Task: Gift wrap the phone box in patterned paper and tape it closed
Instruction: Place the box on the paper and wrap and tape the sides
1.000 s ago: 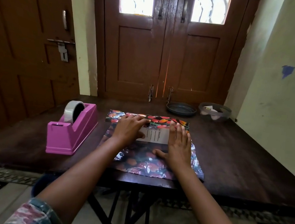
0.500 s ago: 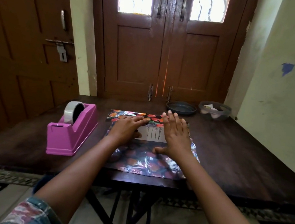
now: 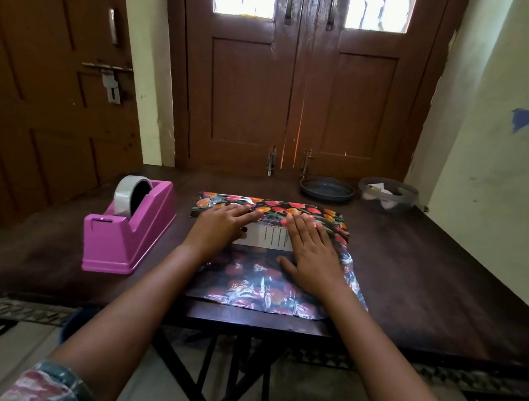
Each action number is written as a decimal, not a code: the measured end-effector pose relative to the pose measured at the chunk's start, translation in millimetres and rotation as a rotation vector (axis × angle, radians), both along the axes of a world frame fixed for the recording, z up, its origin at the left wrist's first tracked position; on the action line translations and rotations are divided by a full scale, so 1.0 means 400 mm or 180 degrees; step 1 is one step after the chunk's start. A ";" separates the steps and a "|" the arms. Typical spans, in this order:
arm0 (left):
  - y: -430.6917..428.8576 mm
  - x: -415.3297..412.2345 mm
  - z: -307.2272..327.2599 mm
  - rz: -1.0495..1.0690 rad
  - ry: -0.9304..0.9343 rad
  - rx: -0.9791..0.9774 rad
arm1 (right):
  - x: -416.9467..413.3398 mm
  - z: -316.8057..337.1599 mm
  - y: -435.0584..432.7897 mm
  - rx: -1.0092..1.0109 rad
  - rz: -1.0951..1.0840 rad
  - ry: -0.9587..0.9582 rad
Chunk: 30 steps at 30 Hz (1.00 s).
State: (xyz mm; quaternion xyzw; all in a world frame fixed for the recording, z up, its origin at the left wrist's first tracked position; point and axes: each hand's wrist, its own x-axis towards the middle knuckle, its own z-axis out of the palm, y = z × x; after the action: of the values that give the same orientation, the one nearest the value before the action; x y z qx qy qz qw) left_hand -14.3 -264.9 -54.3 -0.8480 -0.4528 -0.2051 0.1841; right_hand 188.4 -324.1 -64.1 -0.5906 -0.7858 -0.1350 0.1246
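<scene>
Nearest, on the near side of the phone box [image 3: 272,237]: a loose flap of glossy patterned paper [image 3: 260,285], flat on the table [image 3: 428,285], crinkled and catching glare, not yet brought up. On the box itself, both hands laid flat and gripping nothing. Left hand [image 3: 220,228] over its left part, fingers straight and close together, tips pressing the far flap down. Right hand [image 3: 311,252] over its right part, fingers likewise straight, thumb spread out onto the near flap. Between the hands, a bare strip of white box with printed lines. Across the box's far edge, the other flap already folded over, flower print bright. Probably mid-fold, with no tape on yet. By the look of it, a light, stiff box: safe to press on, easy to nudge off line. Thin, slick paper, likely quick to spring back or tear. Better to pin the box with one flat palm, pinch the near flap at its edge around the middle, and draw it over taut. Left of the box and well apart, a pink tape dispenser [image 3: 127,231] with its roll. Beyond the box to the right, a dark dish [image 3: 327,189] and, just beside it, a clear bowl [image 3: 387,194], contents too small to tell.
</scene>
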 end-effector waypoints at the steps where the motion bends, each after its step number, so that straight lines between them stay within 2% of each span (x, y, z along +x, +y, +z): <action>1: 0.002 -0.003 -0.003 -0.0032 0.0041 0.0041 | 0.001 -0.002 0.001 -0.0015 -0.0011 -0.0007; 11: 0.004 -0.012 0.008 -0.0035 0.0516 0.0591 | 0.001 0.003 0.000 -0.0080 -0.0029 -0.0042; 15: -0.010 0.000 0.027 0.0076 0.0124 0.0266 | -0.001 0.000 -0.004 -0.0091 -0.0036 -0.0033; 17: -0.016 -0.003 0.027 -0.0096 -0.0005 0.0232 | 0.000 -0.002 -0.003 -0.0110 -0.0019 -0.0023; 23: 0.006 -0.040 0.032 -0.0292 0.0625 0.0456 | -0.002 -0.001 -0.001 -0.0147 0.0013 -0.0113; 30: 0.012 -0.020 0.005 -0.0158 0.0399 0.0498 | -0.008 -0.010 0.010 -0.0029 -0.0047 -0.0151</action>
State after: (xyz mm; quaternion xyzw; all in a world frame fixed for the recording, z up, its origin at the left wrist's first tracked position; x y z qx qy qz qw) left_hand -22.2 -260.3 -52.4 -0.8531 -0.4017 -0.1909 0.2726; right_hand 185.4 -320.0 -68.0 -0.5936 -0.7848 -0.1463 0.1022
